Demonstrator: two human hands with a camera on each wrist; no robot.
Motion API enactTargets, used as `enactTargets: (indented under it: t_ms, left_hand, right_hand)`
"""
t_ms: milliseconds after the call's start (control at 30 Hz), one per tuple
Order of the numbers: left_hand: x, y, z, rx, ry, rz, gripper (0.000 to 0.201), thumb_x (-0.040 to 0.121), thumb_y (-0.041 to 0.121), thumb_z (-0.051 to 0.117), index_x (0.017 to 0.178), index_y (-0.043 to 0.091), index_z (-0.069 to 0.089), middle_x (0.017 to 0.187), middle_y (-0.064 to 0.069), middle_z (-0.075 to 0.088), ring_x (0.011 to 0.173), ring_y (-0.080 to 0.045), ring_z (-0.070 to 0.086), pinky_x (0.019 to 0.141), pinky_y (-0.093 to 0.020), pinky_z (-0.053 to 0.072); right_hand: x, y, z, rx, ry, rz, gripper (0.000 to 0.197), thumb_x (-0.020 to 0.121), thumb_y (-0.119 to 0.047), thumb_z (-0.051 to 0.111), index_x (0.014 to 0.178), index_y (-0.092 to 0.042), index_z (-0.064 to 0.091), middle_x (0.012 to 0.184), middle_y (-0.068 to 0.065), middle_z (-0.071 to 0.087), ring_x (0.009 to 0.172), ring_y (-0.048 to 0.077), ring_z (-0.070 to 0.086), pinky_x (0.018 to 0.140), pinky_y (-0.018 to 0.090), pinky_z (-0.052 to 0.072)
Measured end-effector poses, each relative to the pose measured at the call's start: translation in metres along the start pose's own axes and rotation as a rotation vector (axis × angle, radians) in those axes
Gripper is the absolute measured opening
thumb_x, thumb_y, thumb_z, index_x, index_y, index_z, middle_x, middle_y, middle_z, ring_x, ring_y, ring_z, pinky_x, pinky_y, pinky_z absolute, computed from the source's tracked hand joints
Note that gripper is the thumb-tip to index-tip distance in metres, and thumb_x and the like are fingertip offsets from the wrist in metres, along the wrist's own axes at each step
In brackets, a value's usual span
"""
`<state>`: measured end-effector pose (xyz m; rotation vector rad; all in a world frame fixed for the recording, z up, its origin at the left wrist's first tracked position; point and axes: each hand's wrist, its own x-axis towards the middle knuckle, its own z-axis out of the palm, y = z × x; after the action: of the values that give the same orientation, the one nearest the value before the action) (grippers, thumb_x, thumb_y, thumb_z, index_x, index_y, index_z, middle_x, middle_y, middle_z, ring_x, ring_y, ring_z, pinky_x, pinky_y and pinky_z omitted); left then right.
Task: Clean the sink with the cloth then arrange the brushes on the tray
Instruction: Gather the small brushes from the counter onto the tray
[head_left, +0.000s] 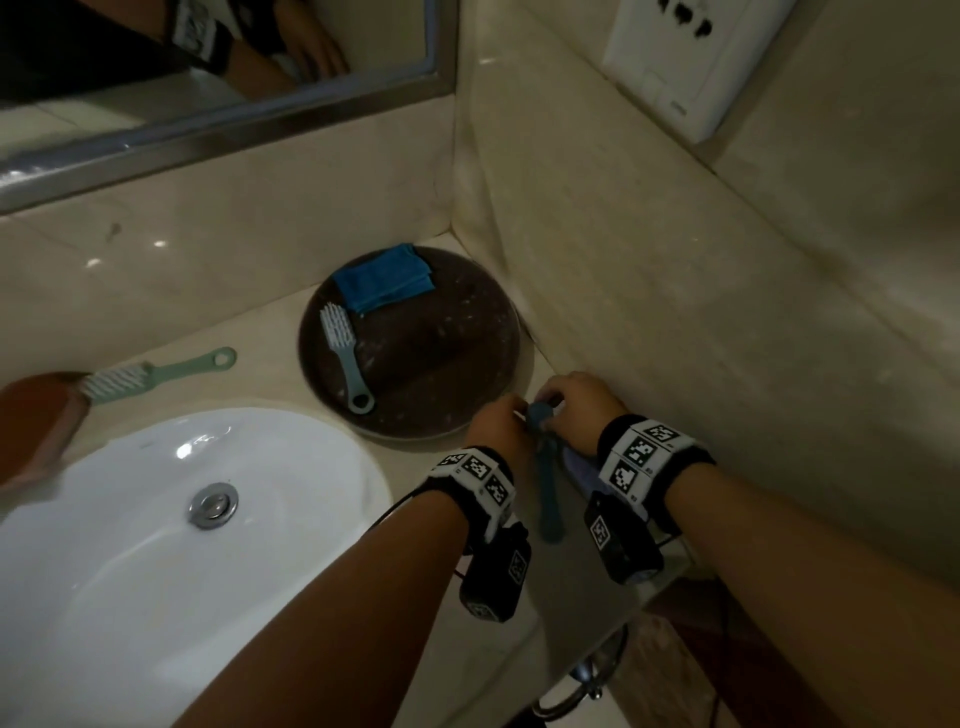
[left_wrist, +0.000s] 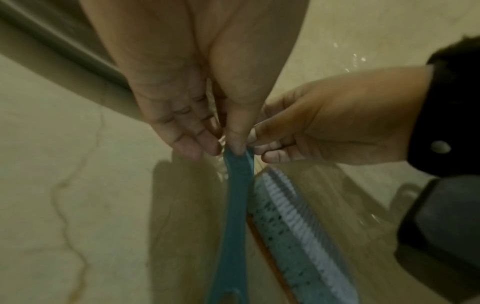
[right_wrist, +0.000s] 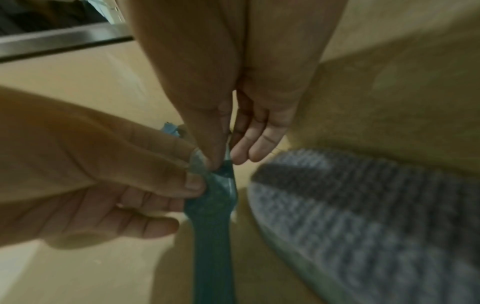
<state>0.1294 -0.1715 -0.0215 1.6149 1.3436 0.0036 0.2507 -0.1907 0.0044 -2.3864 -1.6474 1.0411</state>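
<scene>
A teal brush (head_left: 548, 483) is held over the counter just right of the round dark tray (head_left: 441, 374), its handle pointing toward me. My left hand (head_left: 511, 415) and right hand (head_left: 553, 410) both pinch its head end. In the left wrist view the left hand (left_wrist: 223, 147) grips the teal brush (left_wrist: 237, 195) between thumb and fingers. In the right wrist view the right hand (right_wrist: 228, 158) pinches the teal brush (right_wrist: 213, 226) at the same end. On the tray lie a folded blue cloth (head_left: 384, 278) and a grey-blue brush (head_left: 345, 353). The white sink (head_left: 156, 545) is at the lower left.
A speckled brush with white bristles (left_wrist: 285, 216) lies on the counter under my right wrist, close to the wall. A green brush (head_left: 156, 374) and a brown object (head_left: 36, 421) sit left of the tray. A mirror (head_left: 208, 52) is behind and a wall socket (head_left: 691, 62) at the upper right.
</scene>
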Motion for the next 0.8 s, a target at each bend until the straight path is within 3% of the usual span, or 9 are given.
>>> enactTargets:
  t_ms: [100, 167, 233, 333, 400, 500, 633, 700, 800]
  left_hand:
    - [-0.010, -0.007, -0.008, -0.146, 0.016, 0.017, 0.031, 0.086, 0.011, 0.060, 0.115, 0.013, 0.049, 0.115, -0.010, 0.059, 0.107, -0.027, 0.058, 0.087, -0.030, 0.047]
    - [-0.018, -0.010, -0.021, -0.249, 0.027, 0.021, 0.026, 0.087, 0.010, 0.059, 0.105, 0.021, 0.044, 0.105, -0.008, 0.059, 0.099, -0.028, 0.061, 0.086, -0.040, 0.054]
    - [-0.025, -0.013, -0.040, -0.344, 0.049, 0.029, 0.029, 0.085, 0.011, 0.057, 0.099, 0.031, 0.041, 0.105, -0.007, 0.060, 0.095, -0.028, 0.063, 0.082, -0.045, 0.056]
    - [-0.034, -0.019, -0.072, -0.433, 0.102, 0.073, 0.035, 0.079, 0.016, 0.061, 0.094, 0.042, 0.043, 0.108, -0.006, 0.061, 0.100, -0.028, 0.061, 0.087, -0.047, 0.053]
    - [-0.035, -0.027, -0.087, -0.472, 0.178, 0.097, 0.039, 0.079, 0.015, 0.059, 0.091, 0.048, 0.043, 0.108, -0.008, 0.062, 0.100, -0.031, 0.061, 0.087, -0.053, 0.052]
    - [-0.040, -0.037, -0.108, -0.558, 0.303, 0.089, 0.037, 0.086, 0.002, 0.056, 0.098, 0.034, 0.043, 0.106, -0.008, 0.060, 0.098, -0.029, 0.062, 0.080, -0.051, 0.056]
    - [-0.041, -0.050, -0.124, -0.725, 0.339, 0.048, 0.030, 0.088, -0.004, 0.052, 0.092, 0.024, 0.043, 0.109, -0.016, 0.058, 0.096, -0.029, 0.062, 0.079, -0.046, 0.056]
    - [-0.040, -0.054, -0.129, -0.802, 0.341, -0.001, 0.026, 0.089, 0.001, 0.055, 0.088, 0.025, 0.047, 0.106, -0.012, 0.059, 0.092, -0.026, 0.061, 0.071, -0.035, 0.056]
    - [-0.041, -0.058, -0.139, -0.821, 0.358, -0.021, 0.023, 0.085, 0.021, 0.066, 0.103, 0.019, 0.053, 0.101, -0.008, 0.061, 0.082, -0.021, 0.057, 0.056, -0.026, 0.046]
  right_hand:
    - [-0.007, -0.012, -0.007, 0.169, 0.004, -0.033, 0.025, 0.078, -0.004, 0.069, 0.101, -0.012, 0.063, 0.100, 0.006, 0.064, 0.095, 0.022, 0.061, 0.085, 0.033, 0.051]
    - [-0.013, -0.023, -0.013, 0.273, 0.000, -0.089, 0.022, 0.078, -0.002, 0.069, 0.095, -0.014, 0.061, 0.094, 0.004, 0.061, 0.089, 0.019, 0.058, 0.078, 0.028, 0.047]
    - [-0.016, -0.034, -0.018, 0.297, -0.029, -0.143, 0.023, 0.081, -0.007, 0.067, 0.100, -0.016, 0.060, 0.099, 0.003, 0.062, 0.093, 0.017, 0.057, 0.081, 0.026, 0.044]
    - [-0.018, -0.051, -0.021, 0.164, -0.153, -0.199, 0.033, 0.086, -0.013, 0.061, 0.119, -0.013, 0.058, 0.115, 0.006, 0.063, 0.107, 0.021, 0.058, 0.092, 0.031, 0.046]
    - [-0.016, -0.060, -0.019, 0.165, -0.265, -0.216, 0.034, 0.088, -0.008, 0.057, 0.122, -0.007, 0.057, 0.116, 0.011, 0.063, 0.106, 0.024, 0.060, 0.087, 0.026, 0.047]
    - [-0.015, -0.079, -0.014, 0.303, -0.428, -0.194, 0.035, 0.093, -0.007, 0.050, 0.129, -0.002, 0.050, 0.100, 0.008, 0.060, 0.086, 0.017, 0.059, 0.073, 0.018, 0.048]
    - [-0.006, -0.099, -0.003, 0.239, -0.359, -0.288, 0.029, 0.092, -0.004, 0.051, 0.120, 0.001, 0.057, 0.107, 0.015, 0.061, 0.089, 0.015, 0.055, 0.073, 0.019, 0.045]
    - [-0.001, -0.104, 0.003, 0.215, -0.302, -0.312, 0.028, 0.091, -0.003, 0.053, 0.118, 0.001, 0.059, 0.113, 0.017, 0.064, 0.096, 0.017, 0.057, 0.083, 0.024, 0.047]
    - [0.005, -0.113, 0.007, 0.168, -0.221, -0.320, 0.031, 0.090, -0.007, 0.055, 0.121, -0.007, 0.060, 0.118, 0.007, 0.065, 0.110, 0.019, 0.059, 0.098, 0.032, 0.046]
